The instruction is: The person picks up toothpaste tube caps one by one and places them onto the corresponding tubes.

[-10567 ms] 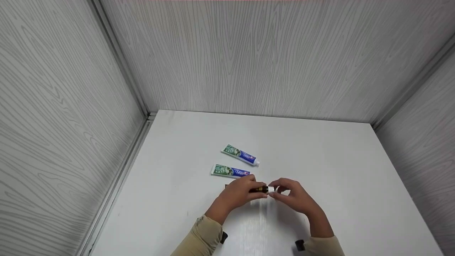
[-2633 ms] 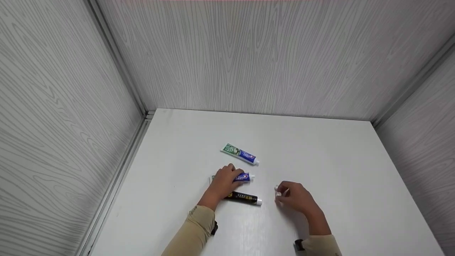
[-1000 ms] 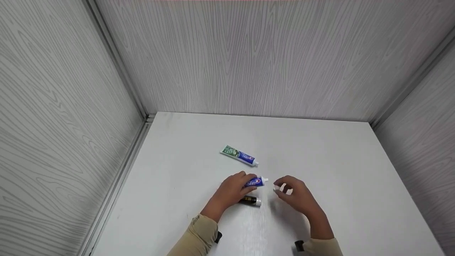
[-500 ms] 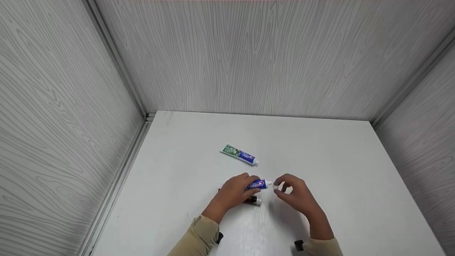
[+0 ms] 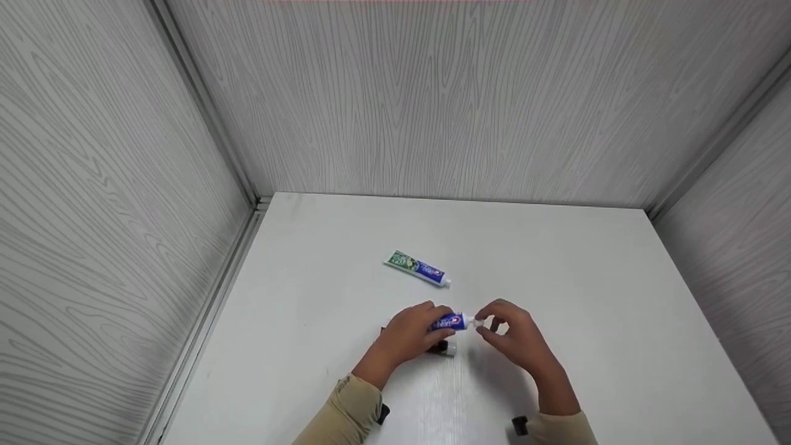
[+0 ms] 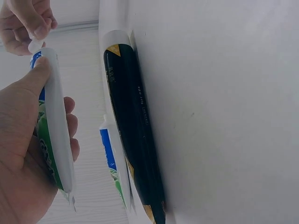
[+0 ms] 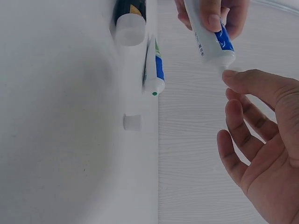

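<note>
Within left hand (image 5: 409,334), tube (image 5: 449,321); right hand (image 5: 519,340), cap (image 6: 35,45)

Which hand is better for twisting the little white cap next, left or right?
Probably the right hand: it pinches the white cap at the end of the blue-and-green tube. The left hand is busy gripping that tube's body.

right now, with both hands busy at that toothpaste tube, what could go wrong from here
The small white cap pinched by the right hand could slip and drop. The left hand is curled round the blue-and-green toothpaste tube, so a hard squeeze might push paste out. The loose white cap on the table may roll away if knocked.
</note>
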A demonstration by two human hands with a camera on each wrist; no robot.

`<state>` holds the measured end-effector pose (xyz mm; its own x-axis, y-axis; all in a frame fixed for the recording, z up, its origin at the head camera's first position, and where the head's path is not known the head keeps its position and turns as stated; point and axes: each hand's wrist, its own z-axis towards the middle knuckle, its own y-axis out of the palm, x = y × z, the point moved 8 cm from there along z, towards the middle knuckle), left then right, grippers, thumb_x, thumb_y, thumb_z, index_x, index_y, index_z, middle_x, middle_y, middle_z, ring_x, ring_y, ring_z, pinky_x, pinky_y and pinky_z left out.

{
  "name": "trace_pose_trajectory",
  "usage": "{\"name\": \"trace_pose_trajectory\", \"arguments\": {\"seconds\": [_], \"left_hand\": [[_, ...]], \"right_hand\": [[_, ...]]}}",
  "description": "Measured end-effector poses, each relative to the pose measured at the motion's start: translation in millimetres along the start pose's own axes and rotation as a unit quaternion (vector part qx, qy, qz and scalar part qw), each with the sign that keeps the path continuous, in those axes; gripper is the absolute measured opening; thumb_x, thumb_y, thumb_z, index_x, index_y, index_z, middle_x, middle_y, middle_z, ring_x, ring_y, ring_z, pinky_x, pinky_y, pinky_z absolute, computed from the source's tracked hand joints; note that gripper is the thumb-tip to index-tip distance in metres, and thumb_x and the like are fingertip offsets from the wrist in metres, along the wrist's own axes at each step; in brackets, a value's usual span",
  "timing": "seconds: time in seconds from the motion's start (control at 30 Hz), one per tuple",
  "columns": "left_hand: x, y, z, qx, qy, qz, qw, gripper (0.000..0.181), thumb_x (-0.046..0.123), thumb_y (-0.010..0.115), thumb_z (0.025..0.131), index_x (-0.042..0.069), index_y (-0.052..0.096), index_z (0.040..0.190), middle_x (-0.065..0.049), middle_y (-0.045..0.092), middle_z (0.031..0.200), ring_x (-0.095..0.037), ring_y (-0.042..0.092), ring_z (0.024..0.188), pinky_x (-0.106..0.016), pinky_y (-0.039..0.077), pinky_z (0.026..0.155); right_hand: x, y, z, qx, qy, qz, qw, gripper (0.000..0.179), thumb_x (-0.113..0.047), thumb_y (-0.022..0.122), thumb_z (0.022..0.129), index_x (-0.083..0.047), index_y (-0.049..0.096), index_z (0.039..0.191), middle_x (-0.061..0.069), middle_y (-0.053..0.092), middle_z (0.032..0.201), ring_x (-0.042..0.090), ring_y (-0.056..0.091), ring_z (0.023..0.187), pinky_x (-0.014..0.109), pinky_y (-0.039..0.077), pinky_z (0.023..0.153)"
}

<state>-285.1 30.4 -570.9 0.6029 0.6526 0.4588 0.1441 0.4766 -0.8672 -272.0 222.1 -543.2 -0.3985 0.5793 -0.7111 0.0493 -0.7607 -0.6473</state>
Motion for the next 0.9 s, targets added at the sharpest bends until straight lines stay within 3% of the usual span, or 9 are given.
{"name": "trace_pose_trajectory", "arguments": {"seconds": [0.23,0.5,0.67,0.9], "left_hand": [[3.7,-2.6,-0.9,0.014,0.017,0.006,0.9997,0.04,0.049,0.061,0.106,0.023,0.067,0.136,0.004,0.067,0.102,-0.008,0.056,0.083,-0.028,0.051,0.076],[4.9,3.1,0.6,0.002,0.015,0.004,0.9999,0.041,0.05,0.06,0.106,0.024,0.066,0.137,0.003,0.066,0.103,-0.008,0.056,0.085,-0.028,0.051,0.078],[5.1,3.3,0.7,0.005,0.016,0.01,0.9998,0.04,0.05,0.061,0.106,0.024,0.067,0.137,0.004,0.066,0.102,-0.008,0.055,0.084,-0.028,0.051,0.078],[8.1,3.1,1.1,0.0,0.017,0.008,0.9998,0.04,0.049,0.062,0.106,0.024,0.067,0.137,0.003,0.066,0.102,-0.008,0.056,0.084,-0.027,0.051,0.078]], "right_hand": [[2.1,-5.4,-1.1,0.014,-0.001,-0.01,0.9998,0.023,0.0,0.084,0.089,-0.018,0.078,0.101,-0.008,0.073,0.101,0.006,0.065,0.077,0.04,0.059,0.077],[5.2,-1.7,-1.7,0.007,0.005,-0.012,0.9999,0.025,0.0,0.084,0.088,-0.02,0.077,0.102,-0.009,0.072,0.102,0.006,0.065,0.078,0.045,0.06,0.077],[6.8,-1.6,-2.0,0.011,0.011,-0.018,0.9997,0.026,0.0,0.085,0.087,-0.021,0.077,0.101,-0.01,0.072,0.102,0.006,0.065,0.078,0.041,0.06,0.075],[6.7,2.5,-1.7,-0.001,0.006,-0.012,0.9999,0.022,0.0,0.084,0.088,-0.016,0.078,0.103,-0.008,0.072,0.103,0.007,0.066,0.08,0.044,0.061,0.077]]}}
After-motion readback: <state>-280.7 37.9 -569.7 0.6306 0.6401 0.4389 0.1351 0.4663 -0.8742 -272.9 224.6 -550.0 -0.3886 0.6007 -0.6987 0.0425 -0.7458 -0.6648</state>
